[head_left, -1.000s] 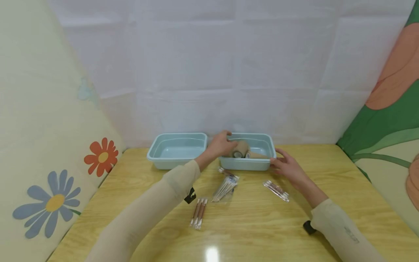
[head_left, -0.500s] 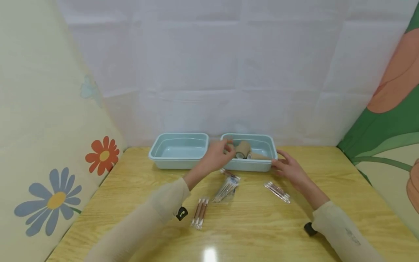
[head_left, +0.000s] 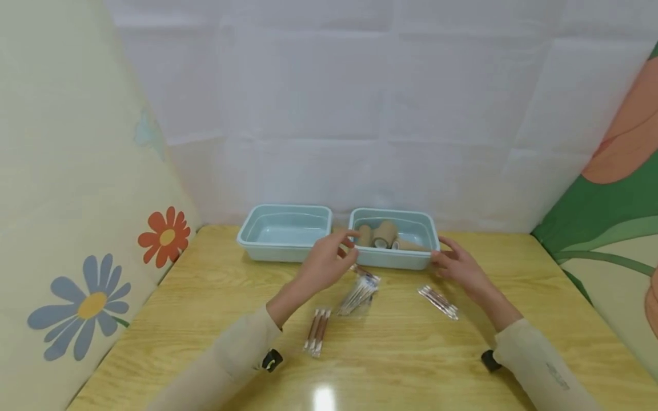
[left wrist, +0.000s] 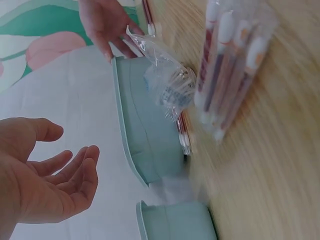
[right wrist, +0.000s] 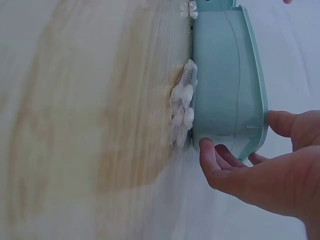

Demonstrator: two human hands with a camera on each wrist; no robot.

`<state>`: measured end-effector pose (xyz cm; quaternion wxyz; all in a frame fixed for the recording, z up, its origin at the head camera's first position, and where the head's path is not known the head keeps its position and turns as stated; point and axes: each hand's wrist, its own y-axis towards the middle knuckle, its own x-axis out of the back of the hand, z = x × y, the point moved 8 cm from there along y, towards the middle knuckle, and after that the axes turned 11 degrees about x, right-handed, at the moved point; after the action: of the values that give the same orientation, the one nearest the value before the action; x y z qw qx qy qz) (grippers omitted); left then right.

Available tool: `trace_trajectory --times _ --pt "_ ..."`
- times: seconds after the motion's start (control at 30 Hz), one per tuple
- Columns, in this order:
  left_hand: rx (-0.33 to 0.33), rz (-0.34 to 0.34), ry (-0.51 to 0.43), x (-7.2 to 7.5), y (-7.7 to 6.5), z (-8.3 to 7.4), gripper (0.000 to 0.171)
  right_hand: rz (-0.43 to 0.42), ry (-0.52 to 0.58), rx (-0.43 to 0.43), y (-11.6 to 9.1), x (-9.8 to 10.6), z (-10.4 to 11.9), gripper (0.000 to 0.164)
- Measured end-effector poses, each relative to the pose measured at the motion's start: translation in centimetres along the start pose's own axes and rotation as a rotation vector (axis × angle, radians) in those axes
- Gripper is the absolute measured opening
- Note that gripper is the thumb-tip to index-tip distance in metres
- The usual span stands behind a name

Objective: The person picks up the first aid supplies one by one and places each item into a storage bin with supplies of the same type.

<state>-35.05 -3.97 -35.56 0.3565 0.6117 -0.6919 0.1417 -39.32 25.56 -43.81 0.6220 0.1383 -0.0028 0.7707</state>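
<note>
My left hand hovers at the front left of the right-hand light blue plastic bin, fingers loosely bent and holding nothing. Three tan bandage rolls lie inside that bin. At the bin's right end, my right hand grips the corner; in the right wrist view the thumb meets the rim while the fingers bend against the wall. A clear bag of cotton swabs lies on the table just in front, partly over a small swab packet.
A second light blue bin stands to the left with nothing in it. Clear packets of red-brown swabs lie on the table: one packet near the left wrist, another packet near the right hand. A white cloth hangs behind.
My left hand has drawn back from over the bandage rolls, out of the right bin and toward the lower left. The right hand stays at the bin's corner.
</note>
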Motion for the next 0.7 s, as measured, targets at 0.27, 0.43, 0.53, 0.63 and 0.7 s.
trace_trajectory --times 0.27,0.43,0.53,0.63,0.7 --pt "0.029 -0.097 -0.020 2.5 -0.6 2.7 0.037 0.038 -0.040 0.036 -0.4 -0.1 0.8 0.066" --pt "0.015 -0.140 0.017 3.5 -0.4 4.2 0.036 0.064 -0.131 0.031 -1.1 -0.2 1.4 0.063" --pt "0.024 -0.154 0.034 4.2 -0.3 4.7 0.038 0.096 -0.236 0.021 -1.7 -0.1 1.9 0.061" --pt "0.020 -0.165 0.045 4.8 -0.6 5.4 0.038 0.130 -0.319 0.012 -2.3 0.0 2.3 0.060" --pt "0.009 -0.178 0.044 5.2 -0.7 5.6 0.036 0.154 -0.368 0.005 -2.7 0.1 2.4 0.059"
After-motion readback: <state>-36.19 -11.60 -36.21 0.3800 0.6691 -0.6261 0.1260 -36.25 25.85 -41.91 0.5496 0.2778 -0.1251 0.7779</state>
